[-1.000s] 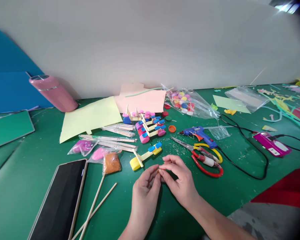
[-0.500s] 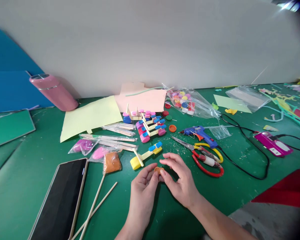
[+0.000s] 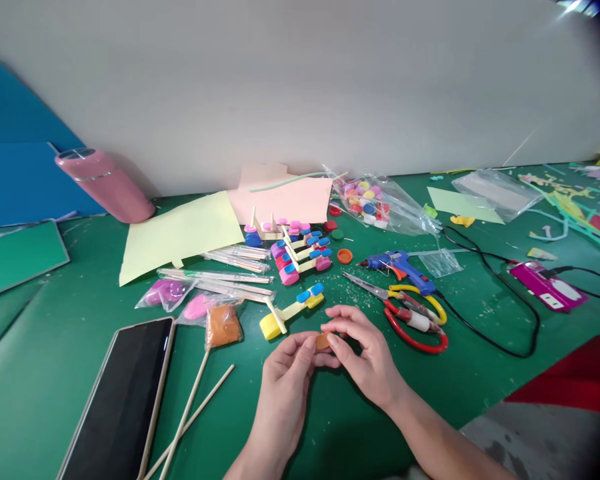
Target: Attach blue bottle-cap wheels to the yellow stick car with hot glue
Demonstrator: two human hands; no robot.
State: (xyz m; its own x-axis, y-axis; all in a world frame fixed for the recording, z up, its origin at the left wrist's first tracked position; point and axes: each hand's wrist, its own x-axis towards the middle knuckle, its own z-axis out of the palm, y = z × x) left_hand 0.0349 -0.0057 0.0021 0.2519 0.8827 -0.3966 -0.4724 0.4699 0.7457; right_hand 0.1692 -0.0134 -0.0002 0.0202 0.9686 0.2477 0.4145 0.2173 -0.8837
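Note:
Between my fingertips is a small flattened piece of orange-brown clay. My left hand pinches its left side, and my right hand has thumb and fingers closed on its right side. Just beyond my hands lies a yellow clay and wooden-stick model with blue pieces on one end. Several similar models with pink, purple and blue clay stand behind it. To the left, a bag of orange-brown clay rests at the ends of two wooden sticks.
Scissors and a blue glue gun lie to the right, its black cord running to a magenta power box. A phone occupies the left front. Behind are a pink bottle, coloured paper and a bag of bottle caps.
My fingers have shifted slightly around the clay piece, which has turned and shows more of its flat face. The things on the table keep their places.

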